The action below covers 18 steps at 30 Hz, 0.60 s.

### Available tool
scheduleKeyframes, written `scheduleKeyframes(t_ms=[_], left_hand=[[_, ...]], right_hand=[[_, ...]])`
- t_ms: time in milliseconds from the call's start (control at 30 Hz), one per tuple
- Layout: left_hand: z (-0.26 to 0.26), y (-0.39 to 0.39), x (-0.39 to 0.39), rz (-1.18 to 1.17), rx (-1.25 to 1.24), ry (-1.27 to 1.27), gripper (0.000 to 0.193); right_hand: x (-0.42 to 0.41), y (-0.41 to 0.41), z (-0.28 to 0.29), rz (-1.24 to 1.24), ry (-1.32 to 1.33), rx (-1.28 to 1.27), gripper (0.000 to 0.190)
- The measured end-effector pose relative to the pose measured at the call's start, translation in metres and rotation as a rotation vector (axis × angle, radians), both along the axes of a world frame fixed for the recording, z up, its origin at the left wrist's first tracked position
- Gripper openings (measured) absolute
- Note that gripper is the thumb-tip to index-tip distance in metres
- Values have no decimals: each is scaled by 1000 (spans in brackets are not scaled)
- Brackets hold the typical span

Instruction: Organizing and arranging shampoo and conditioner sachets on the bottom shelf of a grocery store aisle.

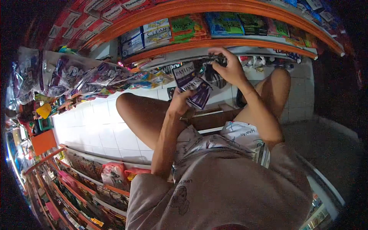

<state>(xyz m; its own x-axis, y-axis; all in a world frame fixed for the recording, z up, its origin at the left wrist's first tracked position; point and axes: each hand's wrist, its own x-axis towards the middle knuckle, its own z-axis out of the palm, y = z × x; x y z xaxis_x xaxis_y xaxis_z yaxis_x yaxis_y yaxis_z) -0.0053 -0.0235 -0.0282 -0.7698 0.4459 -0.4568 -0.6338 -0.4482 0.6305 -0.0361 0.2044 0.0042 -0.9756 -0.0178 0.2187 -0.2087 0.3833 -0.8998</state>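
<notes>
My left hand (pixel 180 102) grips a strip of purple and white Pantene sachets (pixel 198 93); two are plainly seen, joined or overlapping, fanned upward from my thumb. Just to the right, my right hand (pixel 232 67) has its thumb and fingers curled around a dark, crumpled bundle with grey stripes (pixel 217 76), perhaps plastic packaging; its exact kind is too blurred to tell. Both hands are above the gap between my bent knees, in front of the lowest shelf. A low brown seat or box (pixel 214 119) shows between my thighs.
Orange-edged shelves (pixel 244 43) curve ahead, carrying Clear sachets (pixel 157 33), Rejoice sachets (pixel 187 27) and Pepsodent boxes (pixel 113 13). Clear bags of purple packets (pixel 73 72) hang at the left. Behind the white tile floor (pixel 95 123) stands another stocked rack (pixel 77 187).
</notes>
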Motion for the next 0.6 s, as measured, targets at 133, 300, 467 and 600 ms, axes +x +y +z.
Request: scheduleKeyframes(t_ms=[133, 300, 467, 600], left_hand=[[-13, 5, 5, -110, -96, 26, 39], [-5, 9, 13, -115, -102, 79, 44], [-1, -7, 10, -81, -67, 63, 49], [7, -2, 13, -56, -114, 78, 43]], right_hand=[[12, -36, -3, 38, 89, -56, 41], [11, -44, -17, 307, 173, 80, 20], [9, -55, -15, 307, 218, 52, 20], [11, -54, -13, 356, 235, 44, 20]])
